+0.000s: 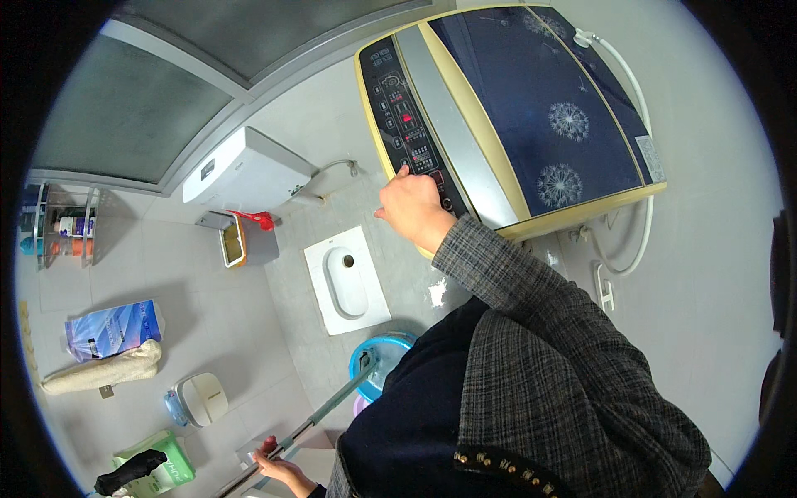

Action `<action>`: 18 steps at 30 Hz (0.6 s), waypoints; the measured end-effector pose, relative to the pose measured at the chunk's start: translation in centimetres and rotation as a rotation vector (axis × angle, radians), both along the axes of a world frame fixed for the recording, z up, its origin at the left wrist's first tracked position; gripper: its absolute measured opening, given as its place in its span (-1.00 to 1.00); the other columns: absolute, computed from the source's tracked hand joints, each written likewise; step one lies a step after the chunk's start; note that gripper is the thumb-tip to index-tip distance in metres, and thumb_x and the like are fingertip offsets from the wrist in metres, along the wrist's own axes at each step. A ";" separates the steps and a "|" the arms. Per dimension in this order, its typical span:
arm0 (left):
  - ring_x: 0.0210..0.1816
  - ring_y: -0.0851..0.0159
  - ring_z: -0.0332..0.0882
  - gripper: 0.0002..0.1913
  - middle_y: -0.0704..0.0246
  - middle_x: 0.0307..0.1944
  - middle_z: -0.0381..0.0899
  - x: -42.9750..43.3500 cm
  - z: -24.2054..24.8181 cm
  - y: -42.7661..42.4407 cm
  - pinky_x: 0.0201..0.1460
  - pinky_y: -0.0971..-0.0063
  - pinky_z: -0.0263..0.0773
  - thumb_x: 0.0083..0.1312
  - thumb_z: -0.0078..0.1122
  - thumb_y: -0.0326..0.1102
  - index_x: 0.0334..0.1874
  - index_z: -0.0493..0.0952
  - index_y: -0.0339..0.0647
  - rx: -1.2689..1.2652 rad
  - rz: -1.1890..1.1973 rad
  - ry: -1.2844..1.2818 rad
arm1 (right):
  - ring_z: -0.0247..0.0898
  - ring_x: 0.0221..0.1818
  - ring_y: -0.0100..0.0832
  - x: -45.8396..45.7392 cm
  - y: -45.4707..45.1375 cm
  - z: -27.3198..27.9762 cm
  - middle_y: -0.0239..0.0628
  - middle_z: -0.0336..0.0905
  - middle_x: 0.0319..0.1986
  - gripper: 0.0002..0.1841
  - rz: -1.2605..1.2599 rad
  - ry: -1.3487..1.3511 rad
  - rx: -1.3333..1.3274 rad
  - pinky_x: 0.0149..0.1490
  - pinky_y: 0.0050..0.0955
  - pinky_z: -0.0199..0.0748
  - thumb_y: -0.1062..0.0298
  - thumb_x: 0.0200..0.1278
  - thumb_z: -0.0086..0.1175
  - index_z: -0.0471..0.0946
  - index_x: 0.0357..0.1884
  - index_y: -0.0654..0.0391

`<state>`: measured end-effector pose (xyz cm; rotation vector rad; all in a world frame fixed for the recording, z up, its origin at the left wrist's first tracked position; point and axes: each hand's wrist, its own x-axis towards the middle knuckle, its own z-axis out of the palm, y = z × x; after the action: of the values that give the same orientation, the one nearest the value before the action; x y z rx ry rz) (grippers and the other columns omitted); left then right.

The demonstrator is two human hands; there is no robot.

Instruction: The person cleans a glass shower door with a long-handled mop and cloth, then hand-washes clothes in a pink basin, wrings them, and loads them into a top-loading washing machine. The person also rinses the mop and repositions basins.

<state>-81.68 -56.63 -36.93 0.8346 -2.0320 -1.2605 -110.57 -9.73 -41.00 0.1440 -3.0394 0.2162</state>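
My right hand (412, 204) reaches over the control panel (405, 118) of a top-loading washing machine (535, 112). Its index fingertip touches the panel near a button, the thumb sticks out to the side, and the other fingers are mostly hidden. Red lights glow on the panel. The machine's dark blue lid with dandelion prints is closed. At the bottom left, my left hand (283, 474) grips a long metal and grey-green pole (339, 396). The pole slants down into a blue plastic bucket (356, 363), partly hidden by my dark clothing; what its lower end carries is unclear.
A white squat toilet (344, 283) is set in the floor, below a cistern (249, 171) and beside a waste bin (233, 244). The left wall bears a shelf (68, 227), tissue packs (118, 330) and a white dispenser (202, 399). A white hose (641, 99) curves behind the washing machine.
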 end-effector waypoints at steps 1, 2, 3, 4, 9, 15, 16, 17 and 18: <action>-0.42 0.28 0.47 -0.62 0.21 -0.49 0.55 -0.2 0.0 0.0 -0.23 0.44 0.34 0.28 -0.14 -0.11 -0.46 0.43 -0.35 -0.004 -0.004 -0.012 | 0.57 -0.42 -0.26 0.0 0.0 0.1 0.15 0.53 -0.24 -0.48 0.010 -0.026 -0.026 -0.46 -0.40 0.46 -0.07 -0.04 0.17 0.60 -0.32 0.30; -0.42 0.28 0.47 -0.62 0.21 -0.49 0.55 -0.2 0.0 -0.1 -0.22 0.44 0.34 0.27 -0.14 -0.11 -0.47 0.43 -0.35 -0.008 -0.007 -0.025 | 0.57 -0.42 -0.26 -0.2 -0.1 0.2 0.16 0.52 -0.23 -0.49 0.020 -0.053 -0.051 -0.46 -0.40 0.46 -0.07 -0.04 0.17 0.60 -0.33 0.28; -0.42 0.28 0.48 -0.62 0.21 -0.49 0.55 -0.4 0.0 -0.1 -0.23 0.45 0.34 0.27 -0.14 -0.12 -0.46 0.43 -0.35 -0.001 -0.007 -0.022 | 0.57 -0.42 -0.26 -0.4 0.1 0.4 0.17 0.52 -0.23 -0.50 0.026 -0.071 -0.079 -0.45 -0.40 0.46 -0.07 -0.05 0.17 0.61 -0.33 0.26; -0.41 0.28 0.48 -0.63 0.21 -0.49 0.55 -0.5 0.0 -0.3 -0.23 0.45 0.34 0.27 -0.14 -0.12 -0.46 0.44 -0.35 0.007 -0.006 -0.019 | 0.57 -0.43 -0.26 -0.5 0.2 0.4 0.15 0.53 -0.25 -0.51 0.030 -0.075 -0.072 -0.45 -0.40 0.47 -0.06 -0.05 0.17 0.61 -0.33 0.25; -0.41 0.29 0.50 -0.62 0.21 -0.48 0.56 -0.4 0.3 -0.3 -0.23 0.44 0.36 0.29 -0.13 -0.12 -0.45 0.46 -0.35 -0.002 0.002 -0.027 | 0.56 -0.44 -0.26 -0.8 0.2 0.8 0.10 0.56 -0.35 -0.58 0.055 -0.077 -0.114 -0.45 -0.38 0.47 -0.05 -0.07 0.19 0.64 -0.38 0.15; -0.42 0.30 0.51 -0.61 0.20 -0.48 0.57 0.5 -0.2 -0.8 -0.25 0.45 0.40 0.30 -0.13 -0.12 -0.44 0.46 -0.38 0.057 -0.006 0.058 | 0.56 -0.48 -0.34 -0.1 -0.2 0.4 0.08 0.57 -0.39 -0.32 -0.027 -0.054 -0.017 -0.50 -0.42 0.44 -0.06 -0.06 0.18 0.48 -0.13 0.48; -0.42 0.29 0.51 -0.61 0.20 -0.48 0.57 0.5 -0.2 -0.7 -0.26 0.45 0.40 0.30 -0.13 -0.12 -0.44 0.46 -0.38 0.061 0.004 0.059 | 0.56 -0.49 -0.35 0.0 -0.2 0.4 0.07 0.57 -0.39 -0.28 -0.027 -0.050 -0.010 -0.50 -0.42 0.44 -0.06 -0.05 0.17 0.43 -0.10 0.53; -0.42 0.29 0.51 -0.61 0.20 -0.47 0.57 0.5 -0.2 -0.7 -0.26 0.45 0.40 0.31 -0.13 -0.12 -0.44 0.46 -0.38 0.065 0.014 0.059 | 0.55 -0.50 -0.36 0.1 -0.1 0.4 0.07 0.58 -0.39 -0.24 -0.027 -0.046 -0.004 -0.51 -0.43 0.43 -0.06 -0.04 0.17 0.39 -0.07 0.59; -0.42 0.29 0.51 -0.60 0.20 -0.48 0.57 0.4 -0.2 -0.6 -0.26 0.45 0.40 0.30 -0.13 -0.12 -0.44 0.46 -0.38 0.075 0.013 0.056 | 0.55 -0.51 -0.37 0.3 -0.1 0.3 0.07 0.58 -0.38 -0.19 -0.028 -0.046 0.001 -0.52 -0.44 0.43 -0.06 -0.04 0.17 0.34 -0.04 0.64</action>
<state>-81.26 -57.22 -37.10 0.8366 -1.9430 -1.3457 -110.29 -9.85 -40.67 0.0977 -3.0846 0.2195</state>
